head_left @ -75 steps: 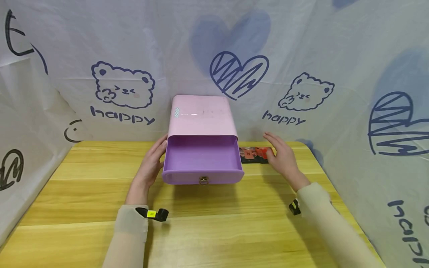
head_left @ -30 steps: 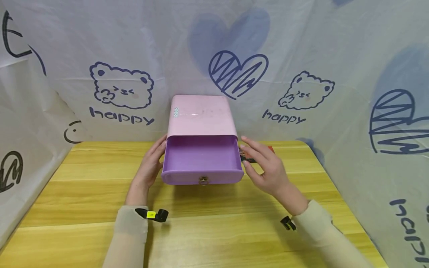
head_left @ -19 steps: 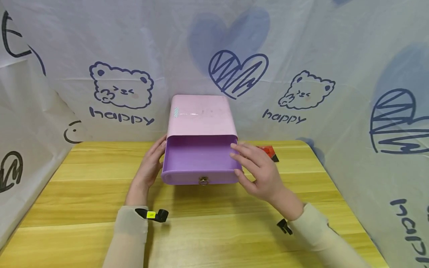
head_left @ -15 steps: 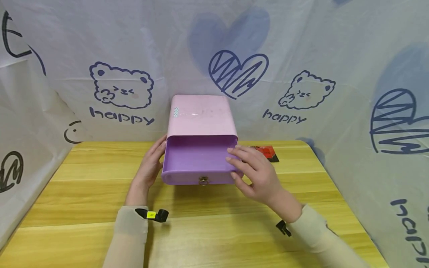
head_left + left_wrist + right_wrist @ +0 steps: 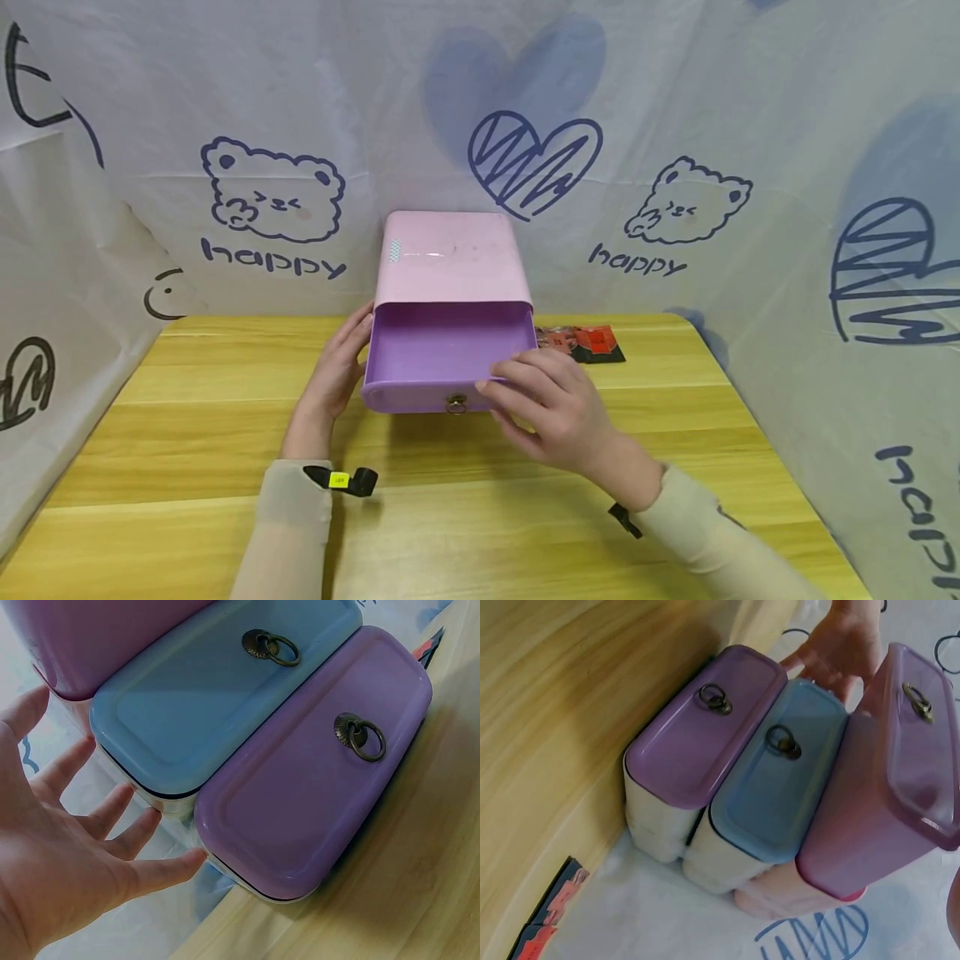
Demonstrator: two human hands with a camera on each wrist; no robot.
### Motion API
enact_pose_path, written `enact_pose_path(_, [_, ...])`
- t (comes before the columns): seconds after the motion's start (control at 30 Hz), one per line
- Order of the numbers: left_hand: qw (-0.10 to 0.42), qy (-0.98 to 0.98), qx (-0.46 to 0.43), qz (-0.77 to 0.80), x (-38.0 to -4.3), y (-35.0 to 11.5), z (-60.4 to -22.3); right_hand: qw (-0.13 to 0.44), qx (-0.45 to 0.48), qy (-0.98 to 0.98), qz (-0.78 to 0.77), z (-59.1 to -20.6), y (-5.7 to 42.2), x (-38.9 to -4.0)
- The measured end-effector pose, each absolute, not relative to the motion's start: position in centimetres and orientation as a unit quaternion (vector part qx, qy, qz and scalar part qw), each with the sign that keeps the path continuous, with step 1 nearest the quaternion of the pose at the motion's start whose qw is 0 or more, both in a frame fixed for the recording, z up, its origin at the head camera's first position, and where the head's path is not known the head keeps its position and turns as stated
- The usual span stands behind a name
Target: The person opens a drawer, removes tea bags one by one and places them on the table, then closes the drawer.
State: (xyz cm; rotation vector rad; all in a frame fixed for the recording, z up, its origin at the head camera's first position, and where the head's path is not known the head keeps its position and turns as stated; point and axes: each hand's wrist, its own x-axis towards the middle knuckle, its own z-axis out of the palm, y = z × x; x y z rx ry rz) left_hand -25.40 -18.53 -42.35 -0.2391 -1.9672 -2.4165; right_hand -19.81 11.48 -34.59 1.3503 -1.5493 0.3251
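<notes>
A pink-topped drawer cabinet (image 5: 453, 258) stands at the table's back, its purple top drawer (image 5: 408, 397) pulled out and bare inside. A ring handle (image 5: 456, 404) sits on the drawer's front. My left hand (image 5: 333, 375) rests against the cabinet's left side; the left wrist view shows its spread fingers (image 5: 112, 810) along the drawer edges. My right hand (image 5: 558, 408) is over the drawer's front right corner, fingers loosely bent, fingertips right at the front rim beside the handle. Below, a blue drawer (image 5: 195, 712) and another purple drawer (image 5: 292, 795) are closed.
Flat red and black packets (image 5: 597, 343) lie on the wooden table (image 5: 450, 517) to the right of the cabinet. A white cloth (image 5: 420, 108) with bear and heart drawings hangs close behind. Dark wrist cameras (image 5: 363, 482) are strapped to both sleeves.
My right hand has moved left from over the packets, past the drawer's right side, to its front rim near the handle. The packets show again. My left hand and the cabinet stay put.
</notes>
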Motion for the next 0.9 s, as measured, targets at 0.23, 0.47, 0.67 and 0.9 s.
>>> enact_pose_path(0.23, [0.006, -0.631, -0.080, -0.772, -25.4, -18.6, -42.5, 0.532, 0.559, -0.634, 0.054, -35.4, 10.8, -19.2])
enact_pose_path(0.47, [0.006, -0.633, -0.079, -0.770, -25.5, -18.6, -42.5, 0.517, 0.574, -0.635, -0.015, -36.7, 10.0, -18.8])
enact_pose_path(0.67, [0.007, -0.631, -0.077, -0.772, -25.5, -18.6, -42.4, 0.506, 0.580, -0.634, -0.074, -37.9, 9.4, -18.7])
enact_pose_path(0.9, [0.008, -0.629, -0.077, -0.774, -25.5, -18.6, -42.5, 0.494, 0.568, -0.646, -0.127, -38.7, 8.8, -18.6])
